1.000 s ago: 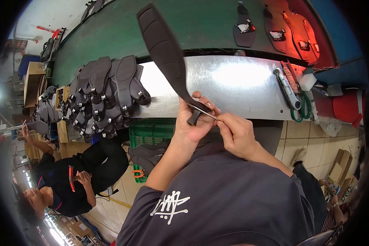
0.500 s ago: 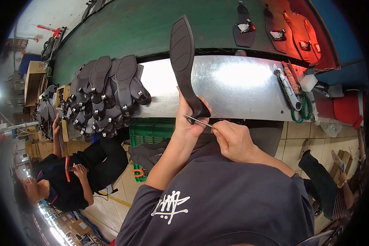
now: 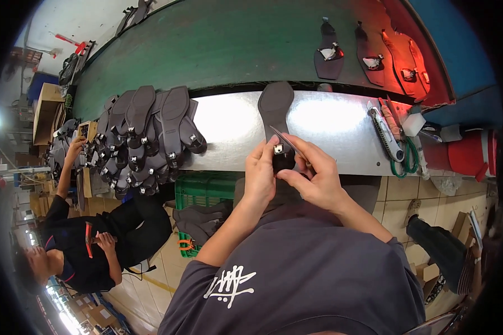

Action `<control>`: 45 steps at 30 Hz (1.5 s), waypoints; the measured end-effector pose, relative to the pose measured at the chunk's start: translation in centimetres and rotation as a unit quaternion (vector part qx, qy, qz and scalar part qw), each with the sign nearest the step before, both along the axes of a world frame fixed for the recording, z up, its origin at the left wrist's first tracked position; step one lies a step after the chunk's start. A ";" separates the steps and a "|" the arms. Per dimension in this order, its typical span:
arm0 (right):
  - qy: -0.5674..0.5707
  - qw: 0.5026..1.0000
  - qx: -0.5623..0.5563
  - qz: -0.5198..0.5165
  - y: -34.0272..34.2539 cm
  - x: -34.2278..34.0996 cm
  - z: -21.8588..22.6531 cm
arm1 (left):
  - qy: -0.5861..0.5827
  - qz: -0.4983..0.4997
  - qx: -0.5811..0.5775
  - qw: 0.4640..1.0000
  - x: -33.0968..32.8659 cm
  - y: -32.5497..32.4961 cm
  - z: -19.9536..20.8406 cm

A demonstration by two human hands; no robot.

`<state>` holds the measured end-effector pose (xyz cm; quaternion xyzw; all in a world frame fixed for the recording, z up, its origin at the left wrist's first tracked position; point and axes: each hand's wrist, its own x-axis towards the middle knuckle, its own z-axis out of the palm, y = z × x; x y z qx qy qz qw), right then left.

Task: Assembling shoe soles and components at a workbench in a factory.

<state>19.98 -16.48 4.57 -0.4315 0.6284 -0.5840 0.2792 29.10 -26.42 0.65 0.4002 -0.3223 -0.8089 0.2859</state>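
A dark grey sandal sole [image 3: 276,103] is in my hands over the near edge of the metal bench, its broad end pointing away from me. My left hand [image 3: 257,180] is closed on its near end, the thumb beside a small shiny square ornament [image 3: 278,149]. My right hand [image 3: 323,177] is closed around a thin pointed metal tool [image 3: 279,134], whose tip lies over the sole just beyond the ornament. The fingers of my right hand also rest by the dark strap part. Its exact contact with the strap is hidden.
Left on the metal bench [image 3: 223,123] is a pile of similar sandals [image 3: 142,125]. A utility knife [image 3: 387,134] and a green cord [image 3: 411,159] lie right. Beyond, several sandals [image 3: 330,62] rest on the green belt [image 3: 235,50]. A green crate [image 3: 207,190] stands below; a co-worker [image 3: 84,251] sits left.
The sole has swung down and turned over, its ornament now showing. My right hand has risen and moved in against it, the tool tip now pointing up and away.
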 end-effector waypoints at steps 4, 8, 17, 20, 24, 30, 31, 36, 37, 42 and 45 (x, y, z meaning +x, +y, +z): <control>0.008 1.000 -0.023 -0.003 -1.1 -1.1 0.2 | -0.001 -0.032 -0.053 0.998 0.4 0.2 -0.2; 0.009 0.999 -0.040 -0.008 -1.9 -1.1 -0.5 | -0.013 -0.049 -0.058 0.997 0.4 0.2 0.5; 0.115 0.991 -0.054 -0.030 -2.4 -0.5 -0.9 | 0.040 -0.028 -0.148 0.988 -0.3 -0.4 -1.1; 0.011 1.000 0.026 -0.012 -1.0 -1.1 0.5 | 0.024 -0.030 -0.223 0.974 1.1 -3.9 1.4; 0.082 0.992 0.030 -0.093 0.2 -5.1 -2.0 | -0.077 0.014 -0.390 0.917 7.3 -12.3 7.3; 0.221 0.963 0.086 -0.131 2.9 -9.0 -4.1 | -0.217 0.116 -0.467 0.849 18.7 -23.8 17.0; 0.261 0.949 0.110 -0.139 3.1 -9.1 -4.1 | -0.221 0.120 -0.446 0.859 20.8 -25.4 17.5; 0.368 0.908 0.129 -0.152 3.1 -9.0 -5.3 | -0.531 0.112 -0.291 0.788 31.0 -33.0 11.1; 0.382 0.902 0.136 -0.147 2.9 -9.0 -5.3 | -0.491 0.145 -0.314 0.800 32.4 -33.5 9.5; 0.381 0.889 0.156 -0.198 3.2 -9.7 -5.5 | -0.481 0.228 -0.382 0.755 29.3 -33.2 9.0; 0.419 0.875 0.123 -0.208 2.5 -9.9 -5.5 | -0.421 0.356 -0.536 0.640 28.6 -32.0 10.3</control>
